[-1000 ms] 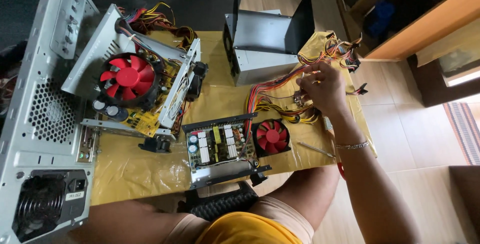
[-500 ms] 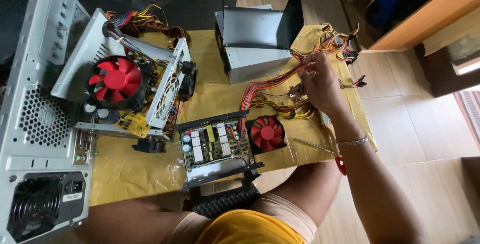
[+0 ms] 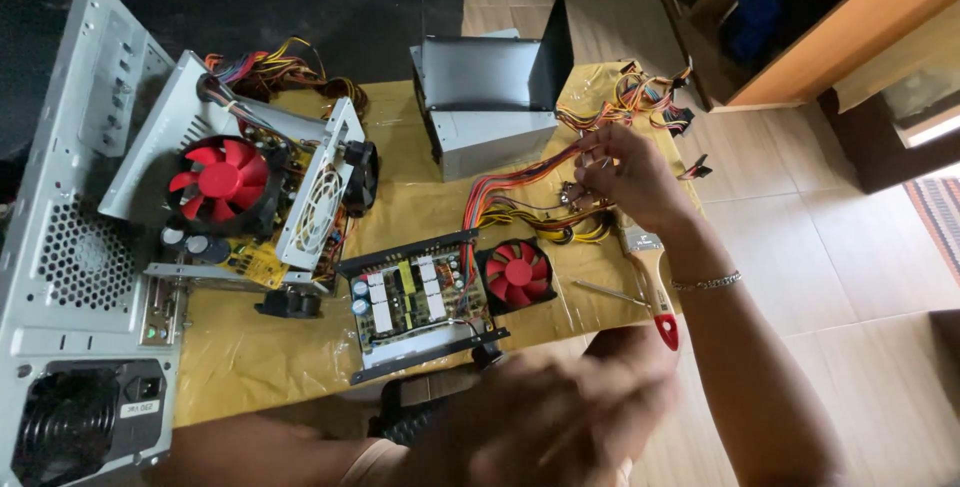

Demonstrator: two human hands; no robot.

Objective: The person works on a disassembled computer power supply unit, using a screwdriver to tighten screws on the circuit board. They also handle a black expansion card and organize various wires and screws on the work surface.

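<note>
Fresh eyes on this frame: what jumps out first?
The red fans: a large red fan on the opened unit at the left of the table, and a small red fan beside the bare circuit board at centre. Next, the right hand pinching a bundle of coloured wires near the table's right edge, with the left hand blurred in the foreground.

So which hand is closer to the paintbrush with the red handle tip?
Right. The right hand grips the wire bundle just above the paintbrush. The blurred left hand is low in the frame, below the brush's red tip.
</note>
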